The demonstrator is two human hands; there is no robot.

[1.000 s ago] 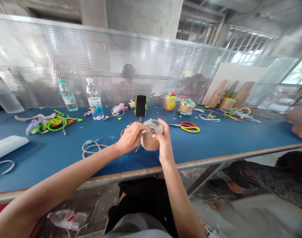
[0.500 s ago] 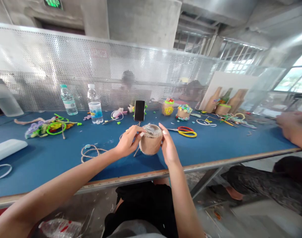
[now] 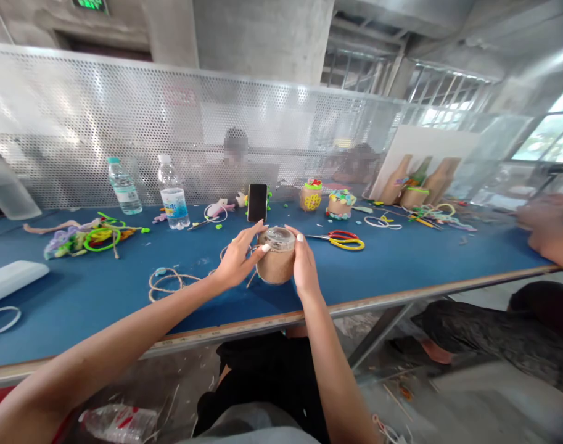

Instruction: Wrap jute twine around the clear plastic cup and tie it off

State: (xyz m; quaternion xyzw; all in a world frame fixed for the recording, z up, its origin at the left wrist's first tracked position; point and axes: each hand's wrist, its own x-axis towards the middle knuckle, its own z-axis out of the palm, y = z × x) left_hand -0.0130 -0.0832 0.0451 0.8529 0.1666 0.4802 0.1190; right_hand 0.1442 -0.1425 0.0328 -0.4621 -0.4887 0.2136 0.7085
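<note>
Between my two hands is a small glass jar (image 3: 275, 262), its side covered in brown twine and its clear glass end facing up. My left hand (image 3: 239, 254) curves around the jar's left side, the thumb against the twine near the glass. My right hand (image 3: 305, 262) presses on the opposite side with its thumb near the rim, its other fingers partly hidden behind. A loose coil of twine (image 3: 163, 285) lies left of the jar. Just to the right rest scissors (image 3: 341, 239) with red and yellow handles.
Behind the jar a phone (image 3: 258, 202) stands upright. Two decorated jars (image 3: 311, 196) sit further back. Water bottles (image 3: 174, 200) and colourful pipe cleaners (image 3: 96, 237) are on the left. Wrapped bottles (image 3: 396, 179) stand at back right; another person's hands (image 3: 552, 225) are at far right.
My left fingers have come off the glass top and now lie more stretched along the jar's left side. The jar stays between both hands; the view has shifted slightly.
</note>
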